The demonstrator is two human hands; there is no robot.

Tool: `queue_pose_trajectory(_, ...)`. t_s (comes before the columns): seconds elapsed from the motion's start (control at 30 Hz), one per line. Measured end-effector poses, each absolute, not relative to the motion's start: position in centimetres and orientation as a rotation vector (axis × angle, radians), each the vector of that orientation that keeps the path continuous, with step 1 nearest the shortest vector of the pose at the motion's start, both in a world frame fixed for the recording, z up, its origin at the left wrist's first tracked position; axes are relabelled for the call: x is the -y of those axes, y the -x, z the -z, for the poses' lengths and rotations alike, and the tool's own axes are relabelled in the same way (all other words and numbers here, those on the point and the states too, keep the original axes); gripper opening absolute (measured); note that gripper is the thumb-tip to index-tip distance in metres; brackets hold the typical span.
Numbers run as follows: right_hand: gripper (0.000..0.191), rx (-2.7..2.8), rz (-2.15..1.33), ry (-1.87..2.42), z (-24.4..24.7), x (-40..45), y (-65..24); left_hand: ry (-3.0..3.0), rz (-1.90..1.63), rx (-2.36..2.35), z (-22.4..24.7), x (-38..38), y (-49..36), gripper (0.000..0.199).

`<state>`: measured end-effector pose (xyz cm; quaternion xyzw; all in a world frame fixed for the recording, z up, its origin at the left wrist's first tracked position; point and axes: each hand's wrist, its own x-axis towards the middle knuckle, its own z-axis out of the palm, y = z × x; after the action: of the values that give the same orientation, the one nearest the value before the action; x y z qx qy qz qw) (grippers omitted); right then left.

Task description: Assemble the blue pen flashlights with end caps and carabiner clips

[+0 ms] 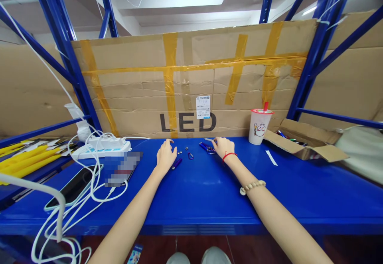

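My left hand (166,156) rests at the back of the blue table (203,192), its fingers apart and nothing in them. Just right of it lie a dark purple cylinder (177,163), a small carabiner (190,156) and several tiny metal pieces (180,152). My right hand (222,146), with a red string on the wrist, is at a group of dark blue pieces (206,148) near the table's back. A thin pale item (208,139) shows at its fingertips, which look pinched; whether they hold it is too small to tell.
At the left are a power strip (103,149), tangled white cables, a phone (73,186) and a blurred-out device (127,168). To the right stand a cup (259,126), a paper strip (271,157) and an open cardboard box (308,152). Taped cardboard (143,96) walls the back.
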<state>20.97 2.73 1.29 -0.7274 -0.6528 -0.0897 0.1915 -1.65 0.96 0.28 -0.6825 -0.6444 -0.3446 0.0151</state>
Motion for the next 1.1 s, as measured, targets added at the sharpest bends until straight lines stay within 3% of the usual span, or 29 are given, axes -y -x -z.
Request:
queue_pose_trajectory(0.63,0.026,1.950,0.138,1.918,0.5,-3.9,-21.8,2.072,0.945,2.217,-0.4,-1.6,3.6,0.016)
queue_pose_trajectory(0.9,0.024,1.949,0.180,1.703,0.2,-3.5,-20.3,2.388,0.710,2.133,-1.0,-0.6,2.1,0.036)
queue_pose_trajectory(1.1,0.023,2.014,0.134,1.517,0.0,-2.8,-18.9,2.470,0.564,2.158,-0.7,-0.7,2.3,0.023)
